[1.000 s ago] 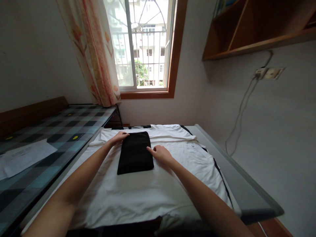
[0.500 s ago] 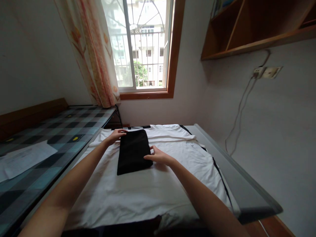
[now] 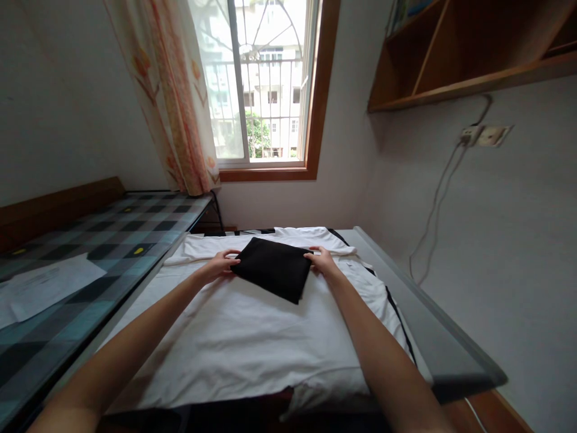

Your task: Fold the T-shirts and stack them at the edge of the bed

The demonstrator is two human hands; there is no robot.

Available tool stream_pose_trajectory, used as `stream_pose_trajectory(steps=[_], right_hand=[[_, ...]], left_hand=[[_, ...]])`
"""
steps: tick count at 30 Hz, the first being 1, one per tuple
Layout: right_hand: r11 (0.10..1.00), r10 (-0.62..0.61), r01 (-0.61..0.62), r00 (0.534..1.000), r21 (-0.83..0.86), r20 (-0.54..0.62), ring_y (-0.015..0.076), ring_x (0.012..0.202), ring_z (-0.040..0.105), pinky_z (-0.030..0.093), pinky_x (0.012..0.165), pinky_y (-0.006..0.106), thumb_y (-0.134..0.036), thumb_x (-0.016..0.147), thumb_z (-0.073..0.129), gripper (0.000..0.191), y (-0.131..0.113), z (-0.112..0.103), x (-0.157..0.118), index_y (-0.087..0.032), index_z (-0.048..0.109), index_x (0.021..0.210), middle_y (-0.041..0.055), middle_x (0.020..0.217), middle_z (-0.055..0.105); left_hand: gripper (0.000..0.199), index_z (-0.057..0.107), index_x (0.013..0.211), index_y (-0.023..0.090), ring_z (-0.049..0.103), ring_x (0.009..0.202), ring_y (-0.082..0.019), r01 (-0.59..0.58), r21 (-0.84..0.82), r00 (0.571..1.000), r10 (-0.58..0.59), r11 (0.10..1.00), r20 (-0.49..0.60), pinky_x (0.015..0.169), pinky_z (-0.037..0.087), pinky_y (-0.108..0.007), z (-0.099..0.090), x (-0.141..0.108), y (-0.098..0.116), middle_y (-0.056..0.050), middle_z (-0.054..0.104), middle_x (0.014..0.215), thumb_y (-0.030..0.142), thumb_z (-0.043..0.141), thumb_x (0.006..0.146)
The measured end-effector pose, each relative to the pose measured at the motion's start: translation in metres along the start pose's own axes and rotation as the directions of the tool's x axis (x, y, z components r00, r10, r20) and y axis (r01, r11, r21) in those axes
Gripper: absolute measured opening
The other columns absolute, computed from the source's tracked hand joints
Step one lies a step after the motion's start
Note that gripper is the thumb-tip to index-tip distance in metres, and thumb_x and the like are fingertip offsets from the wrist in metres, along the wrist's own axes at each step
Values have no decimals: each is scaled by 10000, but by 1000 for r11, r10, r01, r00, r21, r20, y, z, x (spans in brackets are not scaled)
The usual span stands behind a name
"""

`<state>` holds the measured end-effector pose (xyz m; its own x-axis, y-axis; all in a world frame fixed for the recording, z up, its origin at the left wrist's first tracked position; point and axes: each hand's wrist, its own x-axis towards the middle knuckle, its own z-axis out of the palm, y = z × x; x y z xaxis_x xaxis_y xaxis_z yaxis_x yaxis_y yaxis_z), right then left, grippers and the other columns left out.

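Note:
Between my hands is a flat black rectangle that looks like a folded black cloth [image 3: 273, 269]. My left hand [image 3: 219, 266] pinches its left corner, thumb on top and the other fingers partly hidden at the edge. At the upper right corner, my right hand [image 3: 323, 261] grips it the same way. The cloth is turned at an angle, its near corner pointing toward me on the right. Beneath it spreads a white shirt-like garment [image 3: 252, 349] with long sleeves folded across its far end and black trim along the right side.
The garment covers a grey table [image 3: 406, 307]. To the left stands a bed with a checked mattress [image 3: 148, 222], papers [image 3: 49, 279] lying on it. A wall shelf [image 3: 442, 84] hangs at upper right above a socket [image 3: 484, 136] with a dangling cord. A curtained window [image 3: 265, 90] is ahead.
The black cloth has rotated from lengthwise to crosswise and shifted right. My right hand moved up and to the right to its upper corner; my left hand came slightly lower.

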<state>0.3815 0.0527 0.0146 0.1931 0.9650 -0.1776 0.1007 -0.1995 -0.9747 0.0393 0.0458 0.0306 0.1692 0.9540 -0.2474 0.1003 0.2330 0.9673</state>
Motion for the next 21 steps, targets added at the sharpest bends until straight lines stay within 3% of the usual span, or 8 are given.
stream_pose_trajectory(steps=[12,17,21], right_hand=[[991,-127,123,990,-60,-56,89,367,454,317,344,196,-278,786,637,269,15,7,14,-174,583,1028,-44,589,570],[960,-239,221,967,-170,-90,140,596,592,481,572,242,-222,721,641,143,21,5,18,-185,633,860,-8,666,627],[868,-436,383,893,-315,-115,190,794,648,513,756,317,-259,742,596,150,23,7,19,-197,658,863,47,821,692]], left_hand=[[537,599,1148,176,613,655,-129,-84,36,996,86,996,-39,576,501,-230,1,3,-11,-4,604,775,310,797,668],[484,599,1130,164,631,667,-136,-108,5,993,108,994,-47,561,502,-216,4,-1,-15,-28,638,807,325,772,708],[490,591,1125,155,632,674,-142,-125,-11,991,124,992,-51,574,533,-242,4,-2,-15,-25,624,808,329,774,706]])
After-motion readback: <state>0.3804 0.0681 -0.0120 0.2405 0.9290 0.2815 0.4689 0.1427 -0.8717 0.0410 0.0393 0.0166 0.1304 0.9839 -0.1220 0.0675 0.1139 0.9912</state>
